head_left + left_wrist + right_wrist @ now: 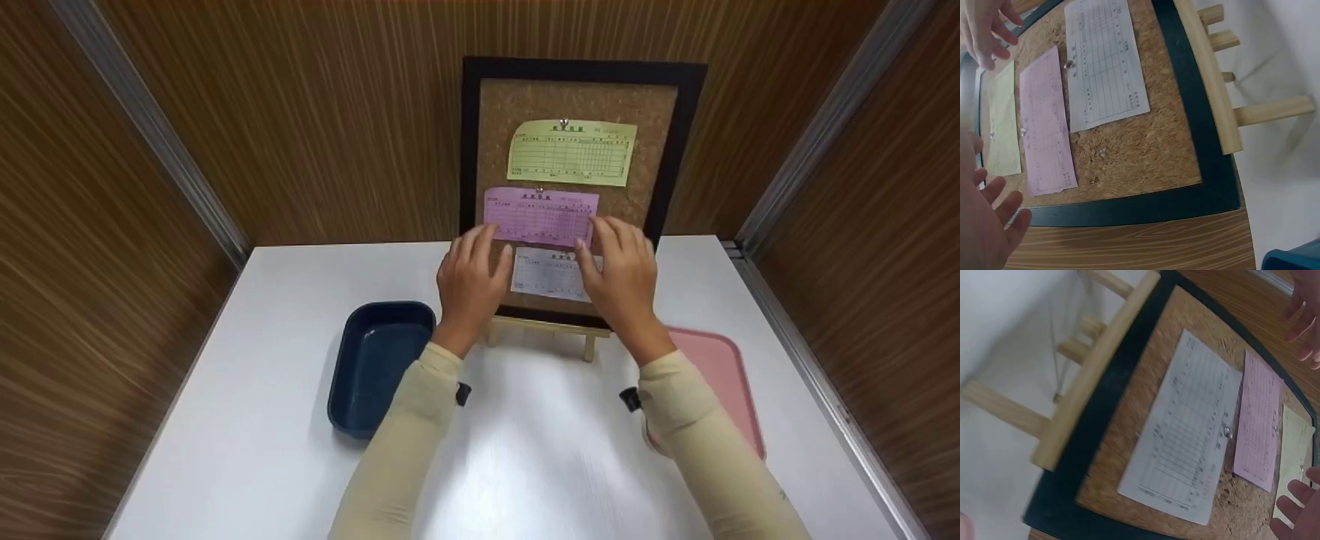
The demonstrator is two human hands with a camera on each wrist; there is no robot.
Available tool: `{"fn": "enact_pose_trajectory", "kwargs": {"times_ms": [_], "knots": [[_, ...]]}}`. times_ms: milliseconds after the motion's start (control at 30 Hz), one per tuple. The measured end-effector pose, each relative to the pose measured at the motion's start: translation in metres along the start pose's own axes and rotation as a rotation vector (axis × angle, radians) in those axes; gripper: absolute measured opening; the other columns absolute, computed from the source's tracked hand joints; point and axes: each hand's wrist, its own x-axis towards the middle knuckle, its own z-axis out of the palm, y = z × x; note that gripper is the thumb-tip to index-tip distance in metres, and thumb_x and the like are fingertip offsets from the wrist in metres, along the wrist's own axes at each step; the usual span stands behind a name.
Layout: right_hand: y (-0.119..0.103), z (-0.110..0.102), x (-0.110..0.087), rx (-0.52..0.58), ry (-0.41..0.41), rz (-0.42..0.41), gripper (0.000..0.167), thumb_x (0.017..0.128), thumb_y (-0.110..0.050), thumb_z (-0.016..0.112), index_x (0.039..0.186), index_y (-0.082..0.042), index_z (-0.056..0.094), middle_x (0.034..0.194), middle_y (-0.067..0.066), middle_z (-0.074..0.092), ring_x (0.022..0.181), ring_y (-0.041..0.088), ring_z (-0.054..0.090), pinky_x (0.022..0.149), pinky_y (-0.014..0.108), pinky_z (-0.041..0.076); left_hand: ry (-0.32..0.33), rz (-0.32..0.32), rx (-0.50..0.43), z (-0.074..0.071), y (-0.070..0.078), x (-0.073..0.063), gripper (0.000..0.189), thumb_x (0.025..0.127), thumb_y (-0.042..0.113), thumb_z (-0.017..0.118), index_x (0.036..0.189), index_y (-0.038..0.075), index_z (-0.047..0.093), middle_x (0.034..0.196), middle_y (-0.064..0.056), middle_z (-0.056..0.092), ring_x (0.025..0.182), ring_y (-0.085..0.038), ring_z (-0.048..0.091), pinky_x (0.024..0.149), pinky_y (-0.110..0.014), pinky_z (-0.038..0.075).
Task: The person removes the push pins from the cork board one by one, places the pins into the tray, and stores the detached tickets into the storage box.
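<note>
Both hands reach toward a framed cork board [652, 112] propped on a small wooden easel [551, 327]. My left hand [471, 281] is by the lower left corner of a pink slip [536, 214], fingers spread and apart from it in the left wrist view. Near the slip's right edge is my right hand [621, 270], its fingers loosely bent with nothing between them. Above, a yellow slip [571, 154] hangs from a push pin [564, 122]. Below is a white slip [547, 274], its right end partly hidden by the right hand in the head view.
A dark blue tray [375, 367] lies on the white table [285, 300] at the left, partly behind the left sleeve. At the right, a pink tray [720, 367] is partly covered by the right forearm. Wood-grain walls [337, 112] enclose the table's back and sides.
</note>
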Motion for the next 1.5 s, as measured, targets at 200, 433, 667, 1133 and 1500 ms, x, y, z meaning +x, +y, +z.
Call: {"fn": "enact_pose_trajectory", "kwargs": {"times_ms": [200, 433, 667, 1133, 1500], "knots": [[0.003, 0.0, 0.032, -0.025, 0.054, -0.028, 0.036, 0.097, -0.025, 0.068, 0.126, -0.005, 0.066, 0.118, 0.015, 0.067, 0.109, 0.034, 0.059, 0.089, 0.047, 0.043, 0.029, 0.032, -0.045, 0.005, 0.005, 0.026, 0.036, 0.099, 0.031, 0.063, 0.132, 0.015, 0.063, 0.127, -0.003, 0.065, 0.117, -0.018, 0.062, 0.085, -0.035, 0.055], [0.0, 0.001, 0.057, -0.038, 0.061, -0.025, 0.034, 0.1, -0.029, 0.064, 0.124, -0.005, 0.066, 0.115, 0.013, 0.068, 0.107, 0.032, 0.059, 0.089, 0.045, 0.044, 0.032, 0.031, -0.093, 0.009, 0.014, 0.054, 0.037, 0.101, 0.034, 0.061, 0.133, 0.015, 0.062, 0.128, -0.001, 0.063, 0.115, -0.016, 0.061, 0.075, -0.032, 0.055], [-0.011, 0.007, 0.081, -0.049, 0.076, -0.028, 0.033, 0.099, -0.029, 0.066, 0.122, -0.006, 0.068, 0.113, 0.013, 0.069, 0.103, 0.032, 0.06, 0.086, 0.044, 0.047, 0.032, -0.036, -0.155, 0.006, 0.019, 0.078, 0.041, 0.103, 0.037, 0.056, 0.137, 0.014, 0.059, 0.133, -0.004, 0.058, 0.119, -0.016, 0.056, 0.082, -0.029, 0.053], [-0.008, 0.03, 0.114, -0.063, 0.049, 0.06, 0.031, 0.098, -0.03, 0.067, 0.119, -0.007, 0.069, 0.11, 0.011, 0.071, 0.099, 0.031, 0.061, 0.085, 0.044, 0.048, 0.054, 0.004, -0.115, 0.016, 0.02, 0.116, 0.038, 0.102, 0.034, 0.059, 0.135, 0.014, 0.061, 0.131, -0.003, 0.059, 0.117, -0.013, 0.06, 0.086, -0.025, 0.052], [-0.016, 0.033, 0.131, -0.035, 0.062, 0.088, 0.026, 0.098, -0.029, 0.066, 0.115, -0.009, 0.07, 0.102, 0.01, 0.069, 0.097, 0.029, 0.06, 0.085, 0.041, 0.047, 0.063, 0.002, -0.064, 0.021, 0.014, 0.128, 0.034, 0.103, 0.034, 0.059, 0.133, 0.017, 0.062, 0.128, -0.002, 0.058, 0.116, -0.014, 0.058, 0.085, -0.024, 0.052]]}}
